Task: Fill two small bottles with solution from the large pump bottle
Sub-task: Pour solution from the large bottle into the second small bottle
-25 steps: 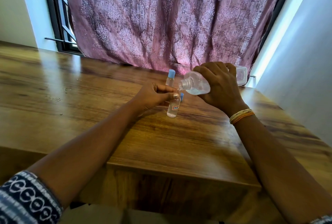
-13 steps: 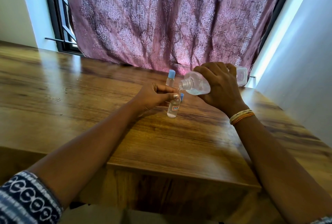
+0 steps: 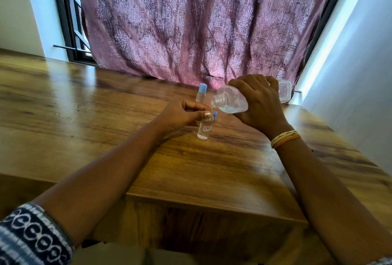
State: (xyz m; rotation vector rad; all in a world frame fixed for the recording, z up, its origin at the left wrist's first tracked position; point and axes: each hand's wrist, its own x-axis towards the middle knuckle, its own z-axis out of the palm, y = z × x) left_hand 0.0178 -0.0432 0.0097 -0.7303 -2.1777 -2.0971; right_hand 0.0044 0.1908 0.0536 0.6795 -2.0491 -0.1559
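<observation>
Head view: right hand (image 3: 257,103) grips the large bottle (image 3: 231,101), pump removed, tipped over the open small bottle (image 3: 205,127) pinched upright by the left hand (image 3: 180,115) on the table (image 3: 106,116). Filling appears underway. A capped small bottle (image 3: 201,95) stands behind, its contents indeterminate.

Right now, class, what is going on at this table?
A person is pouring from a large clear bottle into a small labelled bottle. The right hand grips the large bottle, tipped with its open neck just above the small one. The left hand pinches the small bottle's top, holding it upright on the wooden table. A loose blue cap lies just behind it. A second small bottle, capped in blue, stands farther back.
</observation>
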